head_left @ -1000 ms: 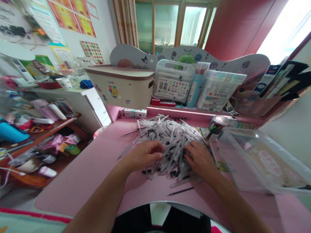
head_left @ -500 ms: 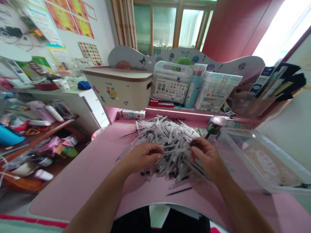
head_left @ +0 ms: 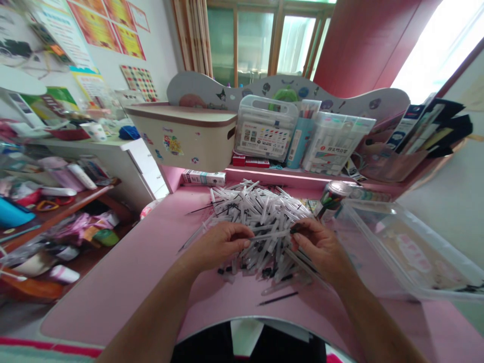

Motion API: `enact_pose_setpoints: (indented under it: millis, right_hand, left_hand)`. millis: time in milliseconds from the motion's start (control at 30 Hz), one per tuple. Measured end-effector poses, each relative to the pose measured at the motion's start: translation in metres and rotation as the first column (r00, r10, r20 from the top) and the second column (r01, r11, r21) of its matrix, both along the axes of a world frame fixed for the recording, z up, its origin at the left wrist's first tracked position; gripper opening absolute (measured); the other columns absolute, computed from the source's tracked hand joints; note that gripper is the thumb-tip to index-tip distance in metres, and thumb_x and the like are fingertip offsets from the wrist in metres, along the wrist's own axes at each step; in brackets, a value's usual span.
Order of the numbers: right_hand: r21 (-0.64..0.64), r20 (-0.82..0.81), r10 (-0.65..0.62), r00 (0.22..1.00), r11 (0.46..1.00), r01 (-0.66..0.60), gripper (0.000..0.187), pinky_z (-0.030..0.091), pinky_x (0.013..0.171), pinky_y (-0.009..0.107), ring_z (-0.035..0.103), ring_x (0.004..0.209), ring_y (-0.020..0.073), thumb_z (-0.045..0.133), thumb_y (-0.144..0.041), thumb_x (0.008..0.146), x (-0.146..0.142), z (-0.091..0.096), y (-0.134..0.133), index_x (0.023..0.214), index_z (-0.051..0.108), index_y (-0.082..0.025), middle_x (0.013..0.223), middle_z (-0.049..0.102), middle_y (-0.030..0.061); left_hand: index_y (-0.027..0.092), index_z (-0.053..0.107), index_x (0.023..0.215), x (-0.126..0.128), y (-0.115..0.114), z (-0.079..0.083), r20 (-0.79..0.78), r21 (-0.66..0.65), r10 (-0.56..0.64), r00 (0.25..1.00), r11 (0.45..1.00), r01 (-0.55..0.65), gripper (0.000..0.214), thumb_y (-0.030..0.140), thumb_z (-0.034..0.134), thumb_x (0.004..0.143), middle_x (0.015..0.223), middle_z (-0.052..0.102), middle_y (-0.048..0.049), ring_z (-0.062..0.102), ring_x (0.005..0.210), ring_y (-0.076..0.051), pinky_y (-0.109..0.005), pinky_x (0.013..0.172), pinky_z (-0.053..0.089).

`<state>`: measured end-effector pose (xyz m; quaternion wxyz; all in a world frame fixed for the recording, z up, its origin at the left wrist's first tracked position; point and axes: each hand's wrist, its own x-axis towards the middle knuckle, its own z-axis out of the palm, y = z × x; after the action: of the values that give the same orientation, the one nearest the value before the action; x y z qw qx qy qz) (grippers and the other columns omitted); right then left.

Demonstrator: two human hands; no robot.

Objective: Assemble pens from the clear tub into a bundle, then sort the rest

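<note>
A big heap of clear plastic pen barrels with black tips [head_left: 260,214] lies on the pink desk [head_left: 132,272]. Above the heap's near edge, my left hand [head_left: 221,242] and my right hand [head_left: 317,244] each pinch one end of a single pen barrel [head_left: 270,235] held level between them. Several more barrels stick out under my right palm. A thin black refill [head_left: 278,298] lies loose on the desk in front of the heap.
A clear plastic bin [head_left: 401,247] stands at the right, a drink can [head_left: 333,194] beside the heap. Marker sets [head_left: 264,128] and a beige lidded box [head_left: 185,136] fill the back shelf. Cluttered shelves [head_left: 56,201] stand at the left.
My right hand has lifted off the heap and closed on one end of a pen barrel, and my left hand has pinched its other end. The camera has tilted slightly.
</note>
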<state>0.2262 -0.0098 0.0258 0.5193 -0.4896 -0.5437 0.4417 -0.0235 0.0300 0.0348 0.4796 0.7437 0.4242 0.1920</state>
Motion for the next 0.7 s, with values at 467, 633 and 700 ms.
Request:
enact_pose_setpoints:
  millis: [467, 633, 700]
  right_hand:
    - [0.098, 0.263, -0.006, 0.965, 0.995, -0.021, 0.013, 0.049, 0.067, 0.028, 0.062, 0.077, 0.0185, 0.062, -0.026, 0.081, 0.006, -0.011, 0.000, 0.091, 0.068, -0.019, 0.086, 0.068, 0.0044]
    - [0.157, 0.457, -0.048, 0.888, 0.987, -0.027, 0.017, 0.043, 0.061, 0.027, 0.055, 0.065, 0.0159, 0.056, -0.030, 0.086, 0.005, -0.001, -0.001, 0.077, 0.065, -0.019, 0.070, 0.062, 0.0010]
    - [0.187, 0.539, -0.071, 0.839, 0.982, -0.038, 0.030, 0.038, 0.056, 0.027, 0.049, 0.057, 0.0144, 0.052, -0.033, 0.089, 0.005, 0.001, -0.001, 0.062, 0.056, -0.020, 0.058, 0.052, -0.0014]
  left_hand:
    - [0.017, 0.071, 0.094, 0.000, 0.002, -0.003, -0.006, -0.003, 0.006, 1.000, 1.000, -0.006, 0.023, 0.029, 0.056, 0.081, 0.081, 0.069, -0.0014, 0.062, 0.072, -0.016, -0.023, 0.063, 0.045]
    - [0.018, 0.074, 0.092, 0.002, 0.002, -0.005, 0.027, 0.137, 0.053, 0.998, 0.989, -0.056, 0.021, 0.023, 0.058, 0.080, 0.084, 0.073, -0.0014, 0.065, 0.079, -0.017, -0.024, 0.072, 0.048]
    - [0.019, 0.075, 0.091, 0.002, 0.002, -0.006, 0.051, 0.183, 0.057, 0.997, 0.981, -0.066, 0.020, 0.022, 0.059, 0.079, 0.084, 0.073, -0.0011, 0.066, 0.080, -0.017, -0.023, 0.074, 0.048]
